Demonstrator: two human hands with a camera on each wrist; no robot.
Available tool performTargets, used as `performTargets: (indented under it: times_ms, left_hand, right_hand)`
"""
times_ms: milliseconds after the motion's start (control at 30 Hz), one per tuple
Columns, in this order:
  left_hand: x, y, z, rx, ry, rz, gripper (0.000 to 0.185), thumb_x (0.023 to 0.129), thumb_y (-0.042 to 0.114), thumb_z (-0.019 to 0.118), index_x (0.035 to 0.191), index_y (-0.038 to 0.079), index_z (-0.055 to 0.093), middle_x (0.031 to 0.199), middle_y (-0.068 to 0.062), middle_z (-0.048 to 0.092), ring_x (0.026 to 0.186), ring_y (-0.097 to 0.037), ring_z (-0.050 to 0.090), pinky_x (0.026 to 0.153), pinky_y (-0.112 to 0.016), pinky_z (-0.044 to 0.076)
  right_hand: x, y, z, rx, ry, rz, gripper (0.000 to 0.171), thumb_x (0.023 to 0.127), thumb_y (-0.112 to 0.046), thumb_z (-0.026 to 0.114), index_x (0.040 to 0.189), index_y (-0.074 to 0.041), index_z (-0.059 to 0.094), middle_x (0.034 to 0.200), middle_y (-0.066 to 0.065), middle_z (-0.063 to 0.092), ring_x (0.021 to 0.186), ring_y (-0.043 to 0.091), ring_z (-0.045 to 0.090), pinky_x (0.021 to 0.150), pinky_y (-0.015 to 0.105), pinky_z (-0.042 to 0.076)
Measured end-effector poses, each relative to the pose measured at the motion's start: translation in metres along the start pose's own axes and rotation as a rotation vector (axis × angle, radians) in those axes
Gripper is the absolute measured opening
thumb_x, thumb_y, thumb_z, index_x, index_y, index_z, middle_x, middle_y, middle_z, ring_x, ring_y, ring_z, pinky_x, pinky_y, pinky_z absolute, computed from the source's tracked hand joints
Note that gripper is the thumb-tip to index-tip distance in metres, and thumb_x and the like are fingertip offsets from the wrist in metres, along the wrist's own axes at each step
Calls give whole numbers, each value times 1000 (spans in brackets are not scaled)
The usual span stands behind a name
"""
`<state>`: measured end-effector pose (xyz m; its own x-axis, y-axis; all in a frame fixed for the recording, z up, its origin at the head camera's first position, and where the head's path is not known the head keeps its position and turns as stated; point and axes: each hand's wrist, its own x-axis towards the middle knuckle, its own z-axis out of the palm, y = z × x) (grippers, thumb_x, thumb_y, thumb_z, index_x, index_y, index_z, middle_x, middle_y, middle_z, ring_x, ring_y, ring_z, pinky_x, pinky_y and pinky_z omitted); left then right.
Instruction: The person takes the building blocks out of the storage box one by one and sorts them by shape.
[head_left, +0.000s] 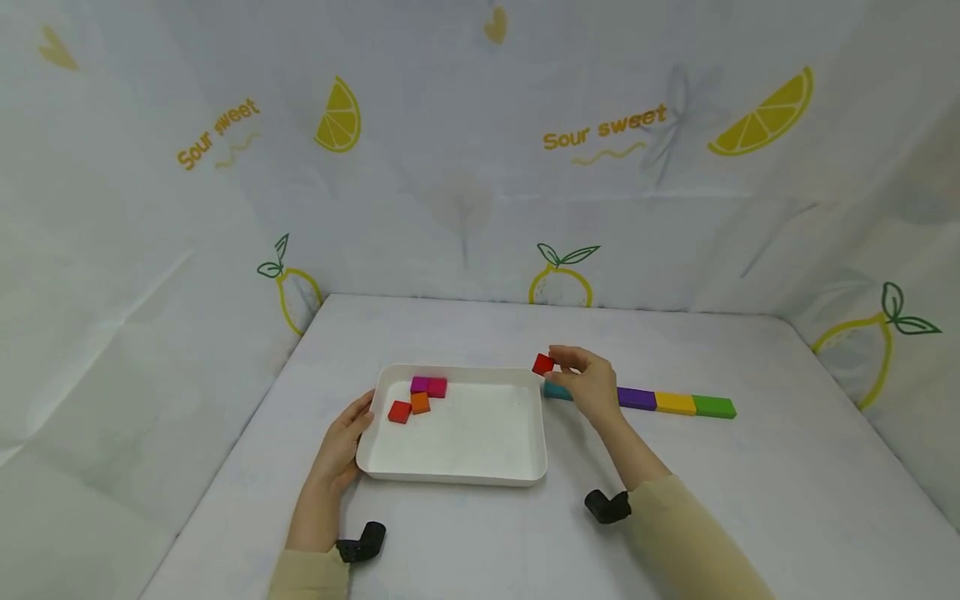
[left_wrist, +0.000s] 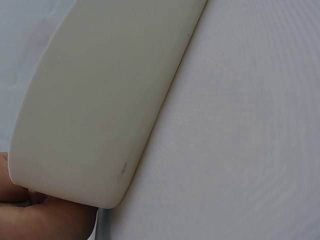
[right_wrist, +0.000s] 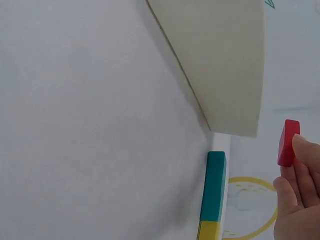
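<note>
My right hand (head_left: 588, 387) pinches a small red block (head_left: 543, 364) between thumb and fingertips, above the right rim of a white tray (head_left: 465, 442). The right wrist view shows the same red block (right_wrist: 288, 143) held clear of the tray's wall (right_wrist: 220, 65). At the tray's left side, my left hand (head_left: 341, 446) grips the edge; the left wrist view has its fingers (left_wrist: 45, 217) against the tray's corner. Inside the tray, toward the back left, lie a magenta block (head_left: 419, 384), a pinkish-red block (head_left: 437, 387), an orange block (head_left: 420, 403) and a red block (head_left: 400, 412).
To the right of the tray runs a row of coloured blocks: teal (head_left: 557, 391), purple (head_left: 637, 398), yellow (head_left: 675, 403) and green (head_left: 714, 407). My right hand covers part of it. Behind the white table (head_left: 465, 542) hangs a lemon-patterned cloth (head_left: 450, 167).
</note>
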<state>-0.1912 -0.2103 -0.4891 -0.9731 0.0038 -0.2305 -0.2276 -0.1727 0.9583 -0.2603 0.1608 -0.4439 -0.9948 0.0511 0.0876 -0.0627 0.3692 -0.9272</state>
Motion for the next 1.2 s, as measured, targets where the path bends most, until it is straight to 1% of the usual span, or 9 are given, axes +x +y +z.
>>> performTargets:
  times_ms: [233,333,467,567,633,733,900,1000,1200]
  left_hand:
    - [1,0,0,8,6,2,51,107,13,32,157,11,24,166,-9,20,148,-27,28,88,-8,47]
    - [1,1,1,14,8,1,51,107,13,33,157,11,24,166,-9,20,148,-27,28,88,-8,47]
    - [1,1,1,21,13,-4,51,107,14,33,157,12,24,166,-9,20,149,-27,28,89,-8,46]
    - [0,1,1,26,17,-8,51,107,14,33,158,12,24,166,-9,20,149,-26,29,89,-8,46]
    - [-1,1,1,23,14,-7,51,107,14,34,158,12,24,167,-9,20,149,-27,28,89,-8,46]
    - [-1,1,1,23,5,-4,52,107,14,34,158,12,23,167,-10,19,150,-27,27,90,-9,46]
    - [-1,2,1,21,3,-3,52,107,14,33,158,11,23,167,-10,19,149,-27,27,89,-8,46]
    - [-1,1,1,18,12,-4,51,107,13,33,157,11,24,166,-10,20,148,-27,28,87,-8,47]
    - [1,0,1,12,18,-4,51,107,12,33,157,10,25,166,-11,20,149,-28,27,87,-8,48]
  right_hand:
    - [-12,10,-9,-59,-10,45,42,86,-11,76,127,-10,67,131,9,67,125,24,59,105,33,49]
    - [-18,17,-12,-79,-29,67,43,85,-12,77,126,-11,67,130,8,68,124,23,60,105,34,50]
    - [-25,22,-14,-106,-58,83,44,84,-13,78,127,-12,67,130,9,68,123,26,60,105,38,50]
    - [-29,23,-13,-119,-78,76,43,84,-13,78,126,-11,68,129,12,68,122,28,61,102,36,52]
    - [-30,23,-13,-117,-89,77,42,84,-11,78,125,-9,68,129,13,68,122,30,61,100,33,53]
    - [-31,23,-13,-117,-112,78,42,84,-9,78,125,-7,68,130,15,67,124,31,61,99,33,53]
    - [-32,28,-11,-135,-137,147,41,83,-7,77,124,-10,69,128,12,69,117,28,64,93,30,57]
    - [-32,31,-11,-132,-146,169,40,83,-7,77,123,-11,70,127,11,70,112,24,64,89,29,58]
    - [-31,35,-11,-138,-160,154,38,84,-9,77,121,-11,70,125,11,70,111,23,65,93,32,57]
